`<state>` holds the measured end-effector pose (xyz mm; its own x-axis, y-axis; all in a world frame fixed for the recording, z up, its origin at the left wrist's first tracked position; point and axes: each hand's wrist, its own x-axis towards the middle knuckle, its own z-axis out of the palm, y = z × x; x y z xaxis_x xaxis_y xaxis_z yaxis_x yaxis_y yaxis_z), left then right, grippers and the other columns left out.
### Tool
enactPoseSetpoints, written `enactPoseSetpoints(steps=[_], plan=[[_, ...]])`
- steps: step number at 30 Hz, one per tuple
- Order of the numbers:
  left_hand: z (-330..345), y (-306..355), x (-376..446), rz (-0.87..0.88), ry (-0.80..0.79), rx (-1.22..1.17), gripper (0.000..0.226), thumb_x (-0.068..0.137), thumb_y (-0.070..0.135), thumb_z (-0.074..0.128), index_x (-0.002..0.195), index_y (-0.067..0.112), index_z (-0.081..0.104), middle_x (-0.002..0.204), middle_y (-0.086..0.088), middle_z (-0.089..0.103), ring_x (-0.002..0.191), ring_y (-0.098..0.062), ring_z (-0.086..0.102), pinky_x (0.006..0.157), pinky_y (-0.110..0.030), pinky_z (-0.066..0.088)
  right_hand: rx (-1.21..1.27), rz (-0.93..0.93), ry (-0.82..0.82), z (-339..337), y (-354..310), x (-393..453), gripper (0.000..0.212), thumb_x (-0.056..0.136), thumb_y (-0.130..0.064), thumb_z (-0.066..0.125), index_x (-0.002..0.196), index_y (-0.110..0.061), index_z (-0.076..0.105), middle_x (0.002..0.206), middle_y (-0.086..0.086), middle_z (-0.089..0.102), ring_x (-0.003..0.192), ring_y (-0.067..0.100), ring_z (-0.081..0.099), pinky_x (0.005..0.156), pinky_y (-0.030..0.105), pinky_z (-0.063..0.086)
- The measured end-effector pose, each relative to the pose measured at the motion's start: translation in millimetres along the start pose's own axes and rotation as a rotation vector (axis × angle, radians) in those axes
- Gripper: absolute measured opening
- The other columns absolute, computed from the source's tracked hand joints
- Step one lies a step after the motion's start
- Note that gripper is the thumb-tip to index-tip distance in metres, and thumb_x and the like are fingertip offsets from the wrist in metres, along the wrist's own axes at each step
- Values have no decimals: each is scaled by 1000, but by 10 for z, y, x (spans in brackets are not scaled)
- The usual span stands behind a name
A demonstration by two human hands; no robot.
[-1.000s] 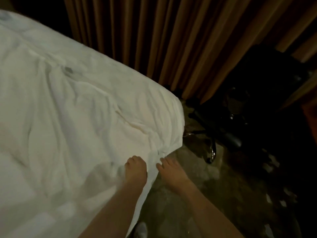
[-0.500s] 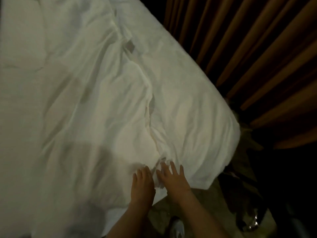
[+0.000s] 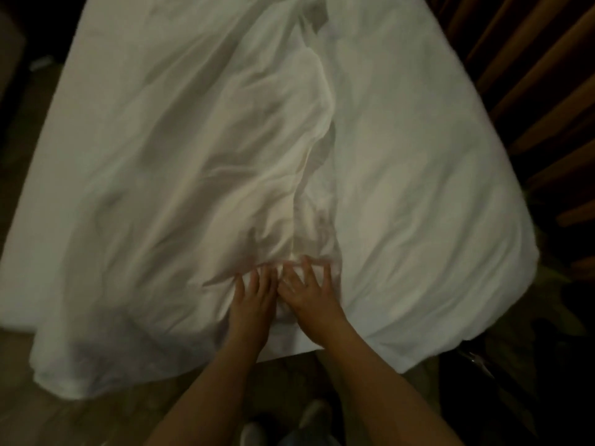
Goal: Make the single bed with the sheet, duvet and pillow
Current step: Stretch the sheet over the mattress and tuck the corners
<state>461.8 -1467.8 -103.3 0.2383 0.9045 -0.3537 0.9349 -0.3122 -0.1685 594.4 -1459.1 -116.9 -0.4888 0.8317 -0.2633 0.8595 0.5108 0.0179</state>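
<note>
Both hands have slid further onto the bed. Left hand (image 3: 252, 296) and right hand (image 3: 309, 292) lie side by side, fingers released, spread flat on the rumpled white duvet (image 3: 402, 175).

both hands (image 3: 283, 297) flat on rumpled white duvet (image 3: 402, 162), curtain (image 3: 531, 75) right

A dimly lit bedroom, seen from the near end of a single bed (image 3: 96, 101) that fills most of the view, its mattress covered in rumpled white bedding (image 3: 402, 188). Floor-length brown curtains (image 3: 531, 91) hang in heavy folds along the right side, close beside the bed. Wood-look flooring (image 3: 38, 420) shows at the near left, and the dark, mottled floor at the near right holds indistinct objects lost in shadow
</note>
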Motion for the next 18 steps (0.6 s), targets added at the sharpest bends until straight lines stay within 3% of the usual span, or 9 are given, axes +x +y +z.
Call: enactPoseSetpoints(steps=[1,2,3,5,7,9,11,13,18], plan=[[25,-30,29,3,74,-23,72,68,20,77,131,-1,51,127,-25,52,111,-41,54,91,-50,46,-20,-32,54,-9,-15,16,62,52,-37,85,112,-24,70,122,6,64,114,40,58,84,67,44],[58,-57,31,14,158,-29,52,58,11,78,108,2,66,102,-20,63,87,-37,62,73,-43,53,-32,-69,98,-6,-24,30,56,53,-34,84,106,-24,72,116,6,67,111,39,60,85,67,43],[71,-81,8,7,209,-59,36,54,3,74,90,5,68,84,-15,63,70,-33,61,60,-36,52,-41,-103,134,-14,-15,50,54,51,-31,85,102,-23,73,110,6,69,107,38,62,85,68,41],[81,-118,-41,2,248,-128,27,48,-1,72,71,9,62,68,-11,57,57,-29,56,49,-31,46,-40,-157,157,-75,-10,77,55,43,-25,89,97,-19,74,97,6,71,101,36,65,86,70,38],[55,-131,-125,14,227,-170,36,38,-2,79,66,10,60,64,-10,56,53,-28,54,47,-30,44,8,-239,121,-187,0,105,56,52,-18,86,105,-17,70,97,7,69,100,33,64,94,69,33],[49,-131,-205,8,235,-204,42,33,-3,84,65,10,60,63,-9,55,51,-27,53,45,-29,43,19,-281,73,-279,-27,118,54,68,-18,77,119,-15,61,109,7,64,104,30,59,101,57,33],[-14,-112,-267,5,262,-221,42,33,-3,85,64,10,60,62,-8,54,50,-26,53,45,-28,43,2,-279,145,-366,-21,62,56,47,-27,87,100,-17,69,88,3,68,80,25,64,80,40,49],[-117,-89,-309,6,296,-224,40,35,-3,84,65,10,61,61,-8,55,50,-26,53,45,-28,44,35,-229,162,-445,-20,-22,55,29,-30,89,80,-21,72,67,-2,66,59,21,62,62,31,50],[-263,-47,-471,29,336,-191,39,38,-2,80,71,9,62,63,-9,56,51,-28,55,45,-29,44,105,-91,157,-558,23,-299,58,37,-27,88,91,-15,70,62,0,66,49,20,60,54,25,47]])
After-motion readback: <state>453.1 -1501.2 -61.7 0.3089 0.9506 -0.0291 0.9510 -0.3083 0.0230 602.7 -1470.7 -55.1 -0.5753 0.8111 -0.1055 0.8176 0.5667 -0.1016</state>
